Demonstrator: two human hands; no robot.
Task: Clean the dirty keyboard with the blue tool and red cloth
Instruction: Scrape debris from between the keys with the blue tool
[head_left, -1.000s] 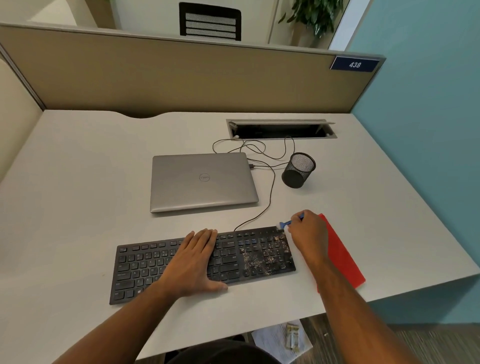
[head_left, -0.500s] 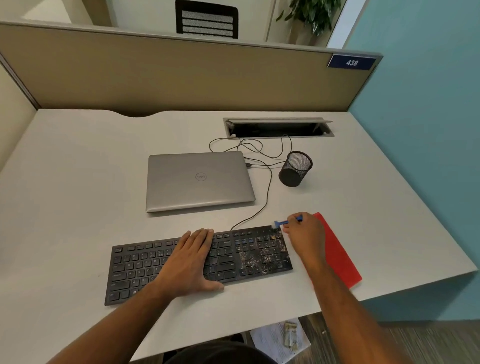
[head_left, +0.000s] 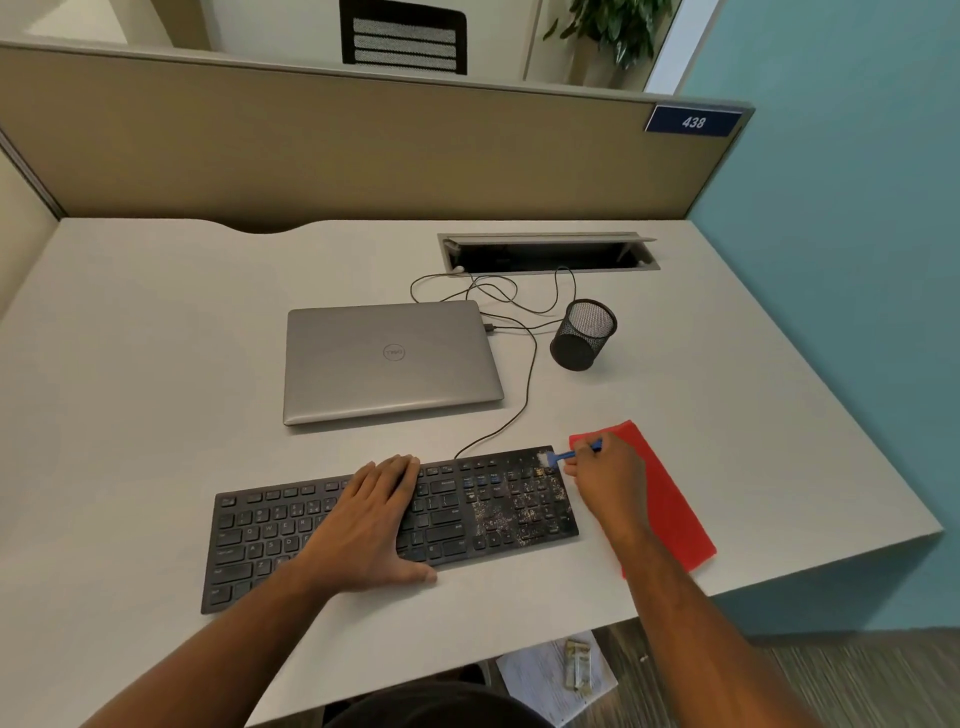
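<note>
A black keyboard (head_left: 270, 535) lies near the desk's front edge, its right end speckled with pale crumbs and dust. My left hand (head_left: 371, 519) rests flat on the middle keys, fingers straight. My right hand (head_left: 610, 483) pinches a small blue brush tool (head_left: 563, 456) whose white bristle tip touches the keyboard's top right corner. A red cloth (head_left: 670, 499) lies flat on the desk just right of the keyboard, partly under my right hand and forearm.
A shut grey laptop (head_left: 389, 358) sits behind the keyboard. A black mesh pen cup (head_left: 584, 335) stands to its right, with thin cables (head_left: 519, 296) running to an open cable slot (head_left: 545, 252). A beige partition backs the desk; a teal wall is on the right.
The brush tip stays at the keyboard's top right corner, shifting only slightly. My left hand stays flat on the keys. The camera view has drifted a little.
</note>
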